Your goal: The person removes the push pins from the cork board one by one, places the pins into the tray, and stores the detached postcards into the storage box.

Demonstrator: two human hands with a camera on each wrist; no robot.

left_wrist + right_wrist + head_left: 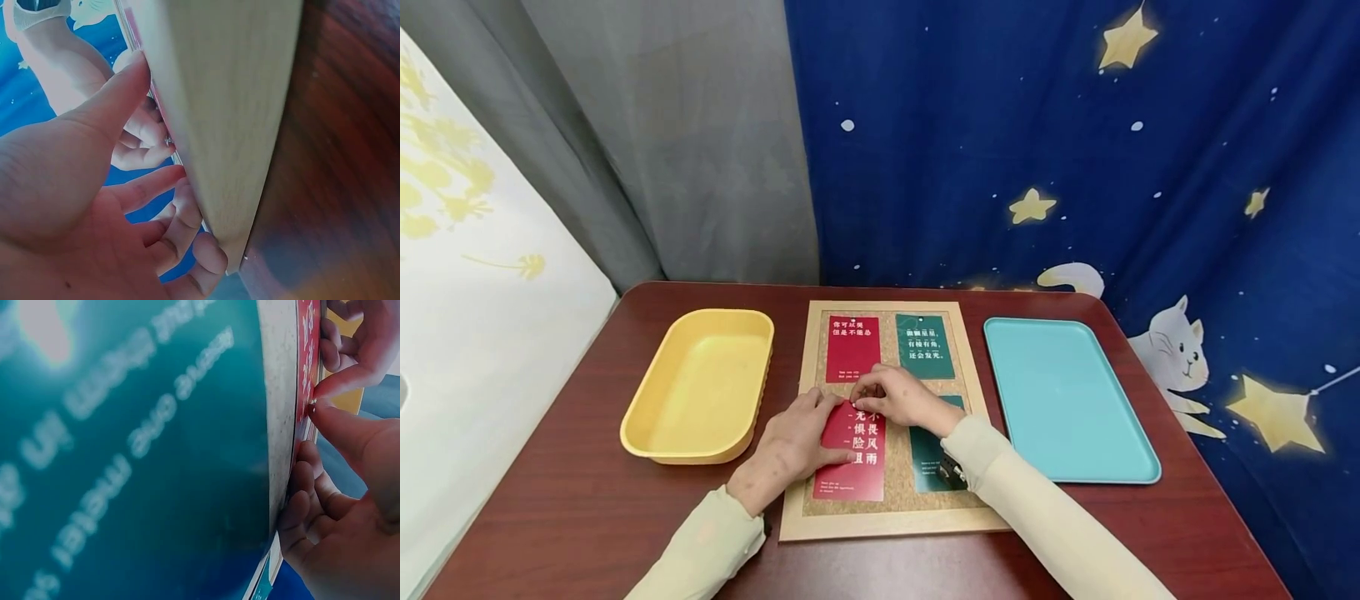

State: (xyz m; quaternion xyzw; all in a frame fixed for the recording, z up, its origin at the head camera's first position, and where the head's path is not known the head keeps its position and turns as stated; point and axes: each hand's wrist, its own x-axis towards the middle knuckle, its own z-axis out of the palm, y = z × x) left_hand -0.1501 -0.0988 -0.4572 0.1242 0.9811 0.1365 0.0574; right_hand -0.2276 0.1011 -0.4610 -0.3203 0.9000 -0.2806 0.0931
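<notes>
A wood-framed cork board [898, 493] lies on the table with red and green cards on it. My left hand [792, 443] rests on the lower left red card [848, 483], its thumb extended across the card and its fingers along the left side. At that card's top edge my right hand [898, 398] pinches a small push pin [313, 405] between thumb and index finger. The pin's tip is hidden. Under the right wrist lies the lower green card [927, 458], partly covered. An upper red card [853, 350] and an upper green card [923, 357] have pins at their tops.
Left of the board stands a yellow bin [700, 392], and right of it a flat turquoise tray [1067, 396]. All sit on a dark red-brown table [572, 500]. Grey and blue star-patterned curtains [940, 150] hang behind the table.
</notes>
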